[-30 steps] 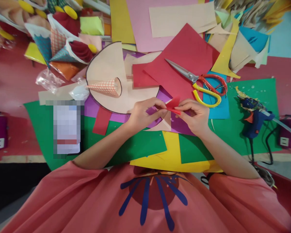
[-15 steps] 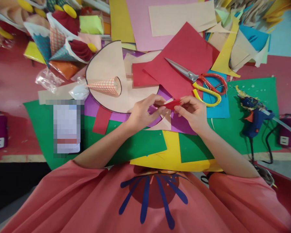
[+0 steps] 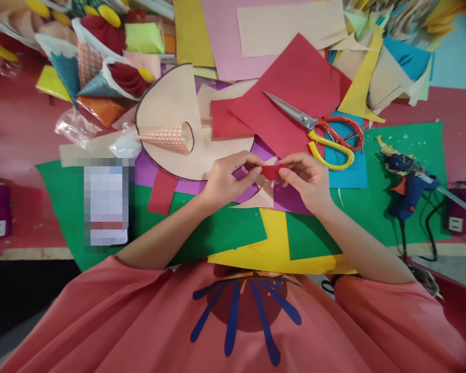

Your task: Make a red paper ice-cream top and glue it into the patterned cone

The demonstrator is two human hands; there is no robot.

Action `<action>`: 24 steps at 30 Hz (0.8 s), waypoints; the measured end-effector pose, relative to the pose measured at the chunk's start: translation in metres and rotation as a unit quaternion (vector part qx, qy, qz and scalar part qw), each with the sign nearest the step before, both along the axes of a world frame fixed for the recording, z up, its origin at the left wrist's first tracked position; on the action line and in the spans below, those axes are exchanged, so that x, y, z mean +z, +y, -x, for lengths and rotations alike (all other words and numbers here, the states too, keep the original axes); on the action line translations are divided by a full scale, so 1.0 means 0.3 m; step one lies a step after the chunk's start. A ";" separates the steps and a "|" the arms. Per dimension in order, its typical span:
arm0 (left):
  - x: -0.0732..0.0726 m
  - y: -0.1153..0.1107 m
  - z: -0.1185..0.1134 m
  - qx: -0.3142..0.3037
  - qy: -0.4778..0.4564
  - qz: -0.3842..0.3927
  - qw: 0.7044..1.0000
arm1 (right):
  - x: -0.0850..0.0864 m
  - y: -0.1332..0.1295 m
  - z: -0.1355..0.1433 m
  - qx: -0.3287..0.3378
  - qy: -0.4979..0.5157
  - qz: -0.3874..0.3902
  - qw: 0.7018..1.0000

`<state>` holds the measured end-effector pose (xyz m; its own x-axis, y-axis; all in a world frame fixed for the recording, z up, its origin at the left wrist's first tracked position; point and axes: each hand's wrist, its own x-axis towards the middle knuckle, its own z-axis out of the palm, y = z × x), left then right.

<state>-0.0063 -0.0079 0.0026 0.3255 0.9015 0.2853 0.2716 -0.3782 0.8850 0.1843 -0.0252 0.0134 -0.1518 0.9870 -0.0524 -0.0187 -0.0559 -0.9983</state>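
A small, narrow piece of red paper [image 3: 272, 171] is held between the two hands, its long axis running sideways from one to the other, neither hand clearly nearer. The left hand [image 3: 231, 178] pinches its left end between thumb and fingers; the right hand [image 3: 308, 178] pinches the right end likewise. Fingertips cover both ends (whether the paper is folded or layered is hard to make out). Below lies a purple paper sheet [image 3: 293, 199], partly hidden. Just beyond the right hand are metal scissors with red and yellow handles [image 3: 305, 120]; beyond the left, a rounded, black-edged cream paper shape [image 3: 166, 103] bears a red-checked cone [image 3: 169, 138]. Farther right sits a blue glue gun [image 3: 406, 197]. At left, a phone's screen [image 3: 106, 202] is pixelated, unreadable.
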 end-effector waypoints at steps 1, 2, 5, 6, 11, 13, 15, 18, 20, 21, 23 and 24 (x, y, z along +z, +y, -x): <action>0.002 0.001 0.001 -0.003 0.002 0.001 1.000 | 0.003 0.000 0.000 -0.008 -0.002 0.001 1.000; 0.003 0.001 0.001 -0.003 0.006 0.001 1.000 | 0.004 0.001 0.001 -0.016 -0.004 0.003 1.000; 0.006 0.000 0.002 -0.001 0.011 -0.007 1.000 | 0.002 0.002 0.001 -0.017 -0.002 0.006 1.000; 0.006 0.000 0.002 0.000 0.009 -0.013 1.000 | -0.001 0.001 0.001 -0.011 0.002 0.005 1.000; -0.006 -0.001 0.000 0.030 -0.010 -0.037 0.999 | -0.012 -0.007 0.000 0.027 -0.024 -0.017 0.999; -0.011 0.000 -0.002 0.036 -0.019 -0.031 0.999 | -0.013 -0.012 0.000 0.040 -0.048 -0.029 0.998; -0.014 0.001 -0.004 0.034 -0.029 -0.025 0.999 | -0.013 -0.014 0.000 0.048 -0.056 -0.029 0.997; -0.017 0.001 -0.006 0.027 -0.052 -0.024 0.998 | -0.015 -0.014 -0.003 0.051 -0.039 -0.013 0.998; -0.018 0.000 -0.006 0.017 -0.068 -0.016 0.997 | -0.017 -0.012 -0.004 0.062 -0.039 -0.002 0.997; -0.019 -0.001 -0.006 0.011 -0.073 -0.009 0.997 | -0.018 -0.012 -0.004 0.070 -0.047 0.001 0.996; -0.019 -0.002 -0.006 0.001 -0.073 0.013 0.997 | -0.019 -0.011 -0.004 0.084 -0.068 0.001 0.994; -0.017 -0.003 -0.007 -0.003 -0.070 0.028 0.997 | -0.019 -0.011 -0.004 0.085 -0.074 -0.001 0.994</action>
<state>-0.0043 -0.0088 -0.0026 0.2912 0.9154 0.2778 0.1426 -0.3287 0.9336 0.1855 -0.0286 0.0076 -0.3073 0.9478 -0.0854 0.1379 -0.0444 -0.9895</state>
